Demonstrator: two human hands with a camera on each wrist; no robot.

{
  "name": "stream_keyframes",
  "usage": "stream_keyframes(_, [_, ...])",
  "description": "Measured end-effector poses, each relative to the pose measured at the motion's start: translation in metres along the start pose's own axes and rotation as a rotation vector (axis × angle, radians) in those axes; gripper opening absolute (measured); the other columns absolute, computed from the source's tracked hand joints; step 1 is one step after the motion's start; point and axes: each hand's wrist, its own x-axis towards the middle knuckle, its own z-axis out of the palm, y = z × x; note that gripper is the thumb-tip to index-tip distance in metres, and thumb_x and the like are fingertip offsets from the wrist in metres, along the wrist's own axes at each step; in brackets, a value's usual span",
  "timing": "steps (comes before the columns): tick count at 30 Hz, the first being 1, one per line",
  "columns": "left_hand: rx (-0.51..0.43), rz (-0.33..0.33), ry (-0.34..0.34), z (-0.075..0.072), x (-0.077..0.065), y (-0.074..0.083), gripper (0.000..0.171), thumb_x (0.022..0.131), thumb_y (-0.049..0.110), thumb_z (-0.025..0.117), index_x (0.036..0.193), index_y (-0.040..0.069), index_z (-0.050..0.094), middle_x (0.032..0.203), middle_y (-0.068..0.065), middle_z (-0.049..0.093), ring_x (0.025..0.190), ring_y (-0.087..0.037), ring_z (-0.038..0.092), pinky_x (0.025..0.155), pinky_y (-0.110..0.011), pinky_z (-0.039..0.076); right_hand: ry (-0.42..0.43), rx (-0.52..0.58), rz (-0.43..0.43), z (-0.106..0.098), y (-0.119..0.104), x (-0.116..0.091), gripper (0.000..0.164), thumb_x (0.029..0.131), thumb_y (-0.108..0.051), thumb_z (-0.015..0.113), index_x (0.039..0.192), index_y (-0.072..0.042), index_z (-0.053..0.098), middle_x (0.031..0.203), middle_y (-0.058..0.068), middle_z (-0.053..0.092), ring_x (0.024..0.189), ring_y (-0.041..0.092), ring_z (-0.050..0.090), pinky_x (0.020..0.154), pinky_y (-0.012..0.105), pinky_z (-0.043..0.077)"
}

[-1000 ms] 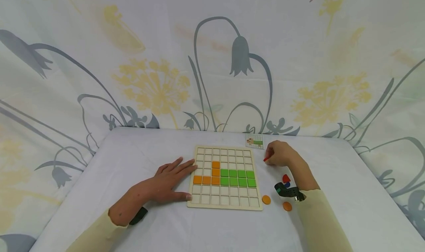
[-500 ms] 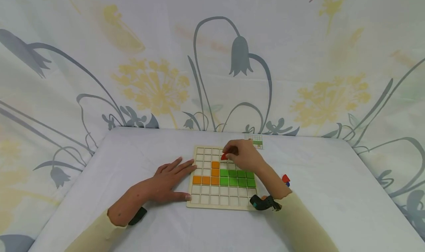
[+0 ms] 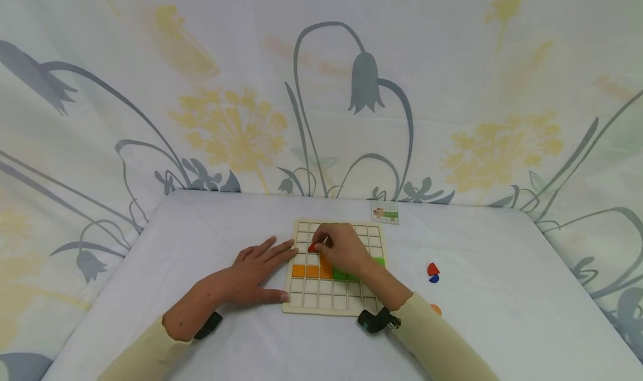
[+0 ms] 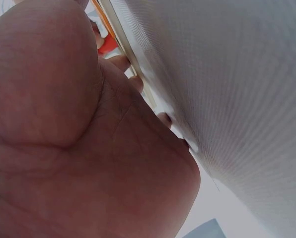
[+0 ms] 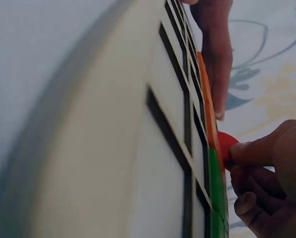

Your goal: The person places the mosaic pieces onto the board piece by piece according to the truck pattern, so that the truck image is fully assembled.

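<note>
A wooden grid board (image 3: 325,303) lies on the white table. Orange square tiles (image 3: 298,271) and green square tiles (image 3: 379,261) sit in some of its cells. My right hand (image 3: 344,250) pinches a small red piece (image 3: 313,247) with a curved edge over the upper left cells, hiding part of the tiles beneath. In the right wrist view, thumb and fingers hold that red piece (image 5: 227,145) close to the orange tiles. My left hand (image 3: 253,278) lies spread beside the board, its fingertips and thumb touching the left edge. The palm fills much of the left wrist view.
Behind the board's right corner lies a small picture card (image 3: 385,212). Right of the board are a red wedge piece (image 3: 433,269) and a blue piece (image 3: 434,279) touching it. An orange disc (image 3: 437,309) is partly covered by the right sleeve. A patterned cloth hangs behind.
My right hand has carried the red piece leftward from beside the board, across its upper part, to the upper left cells. The left hand has stayed in place.
</note>
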Motion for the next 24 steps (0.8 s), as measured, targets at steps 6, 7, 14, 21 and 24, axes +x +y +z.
stream_keyframes(6, [0.005, 0.005, 0.003, 0.0, 0.0, -0.001, 0.094, 0.097, 0.068, 0.065, 0.171, 0.026, 0.026, 0.179, 0.005, 0.014, 0.165, -0.035, 0.004, 0.122, -0.064, 0.02, -0.007, -0.062, -0.03, 0.003, -0.001, -0.001, 0.01, 0.098, -0.004, 0.074, 0.099, -0.009, 0.082, 0.099, 0.001, 0.071, 0.076, 0.013, 0.059, 0.072, 0.029, 0.053])
stream_keyframes(7, [0.005, 0.005, 0.003, 0.0, 0.0, 0.0, 0.094, 0.097, 0.068, 0.065, 0.171, 0.026, 0.026, 0.179, 0.005, 0.014, 0.165, -0.035, 0.004, 0.122, -0.064, 0.02, -0.009, -0.076, -0.037, 0.003, -0.002, -0.001, 0.011, 0.098, -0.003, 0.074, 0.1, -0.008, 0.083, 0.101, 0.002, 0.069, 0.078, 0.014, 0.06, 0.073, 0.03, 0.053])
stream_keyframes(14, [0.003, 0.006, -0.004, -0.001, 0.0, 0.0, 0.093, 0.097, 0.068, 0.065, 0.171, 0.026, 0.025, 0.179, 0.005, 0.014, 0.165, -0.035, 0.003, 0.123, -0.064, 0.02, -0.019, -0.07, -0.062, -0.005, -0.001, -0.007, 0.016, 0.1, -0.002, 0.071, 0.109, -0.005, 0.083, 0.108, 0.006, 0.068, 0.077, 0.014, 0.058, 0.073, 0.03, 0.053])
stream_keyframes(21, [-0.01, 0.001, -0.002, -0.001, 0.0, 0.0, 0.094, 0.097, 0.066, 0.067, 0.171, 0.026, 0.025, 0.179, 0.005, 0.012, 0.165, -0.035, 0.002, 0.124, -0.064, 0.018, 0.003, -0.073, -0.022, -0.044, 0.006, -0.027, 0.01, 0.1, -0.003, 0.071, 0.101, -0.007, 0.08, 0.099, 0.002, 0.072, 0.075, 0.01, 0.059, 0.07, 0.029, 0.053])
stream_keyframes(24, [-0.02, -0.005, -0.004, -0.001, -0.001, 0.0, 0.094, 0.096, 0.065, 0.068, 0.171, 0.026, 0.025, 0.179, 0.005, 0.012, 0.165, -0.035, 0.002, 0.124, -0.064, 0.017, 0.017, -0.09, 0.006, -0.062, 0.015, -0.043, 0.009, 0.099, -0.003, 0.072, 0.1, -0.007, 0.079, 0.097, 0.0, 0.072, 0.076, 0.011, 0.06, 0.068, 0.029, 0.053])
